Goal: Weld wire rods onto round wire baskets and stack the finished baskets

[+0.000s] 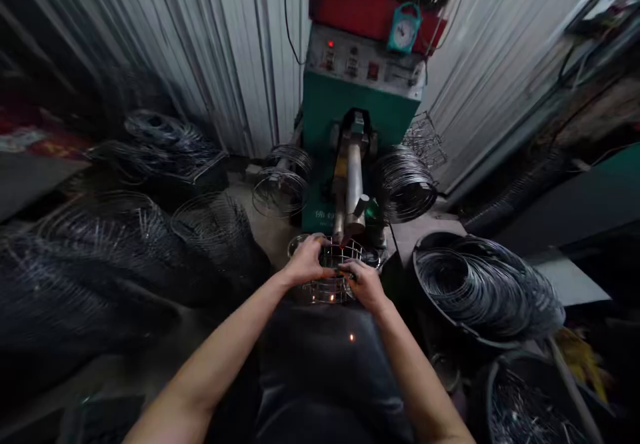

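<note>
A round wire basket (327, 291) sits under the electrode tips of a green spot welding machine (320, 107). My left hand (307, 261) grips the basket's wire on its left side, fingers bent around it. My right hand (364, 284) is closed on the near right part of the same basket, thumb toward the left hand. Small orange sparks glow at the basket's front and above my dark lap. A red glow shows at the electrode tip (342, 241). The wires between my fingers are partly hidden.
Wire ring bundles hang left (283, 181) and right (405, 183) of the machine. A tub (425, 277) of wire rings stands at right, above a bucket (493, 391) of metal pieces. Blurred wire baskets (215, 231) crowd the left. A teal dial scale (404, 31) sits on top.
</note>
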### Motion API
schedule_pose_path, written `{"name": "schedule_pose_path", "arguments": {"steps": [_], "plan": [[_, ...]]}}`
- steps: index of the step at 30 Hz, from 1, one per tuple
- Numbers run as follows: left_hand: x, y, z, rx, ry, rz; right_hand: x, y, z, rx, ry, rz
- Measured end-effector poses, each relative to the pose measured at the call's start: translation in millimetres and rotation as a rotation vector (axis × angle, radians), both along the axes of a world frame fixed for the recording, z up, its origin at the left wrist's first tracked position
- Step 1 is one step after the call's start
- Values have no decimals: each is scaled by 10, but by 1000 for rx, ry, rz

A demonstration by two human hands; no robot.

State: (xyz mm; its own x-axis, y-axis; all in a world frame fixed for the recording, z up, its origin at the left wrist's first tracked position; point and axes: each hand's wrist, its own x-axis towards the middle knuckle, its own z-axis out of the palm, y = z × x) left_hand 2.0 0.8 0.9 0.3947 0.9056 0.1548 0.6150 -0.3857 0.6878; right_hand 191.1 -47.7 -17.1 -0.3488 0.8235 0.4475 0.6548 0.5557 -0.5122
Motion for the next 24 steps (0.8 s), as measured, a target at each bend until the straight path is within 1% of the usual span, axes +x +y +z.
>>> {"name": "schedule_pose_path", "arguments": {"steps": [2,5,9,12,15,21,24], "plan": [[37,27,14,40,2,38,22,43,-20,-14,-8,-19],[78,103,13,47,4,84,27,123,-30,-28,-11,-63],[90,187,-31,20,-12,72,24,126,-37,-8,43,-97],[81,213,-62,57,-35,61,56,56,-66,35,167,-197],[81,266,-70,68,-36,50,101,52,-97,14,241,-296],[106,456,-58,28,1,71,102,245,-64,-6,242,-324],[127,489,-27,27,20,82,70,305,-38,-27,247,-337]]}}
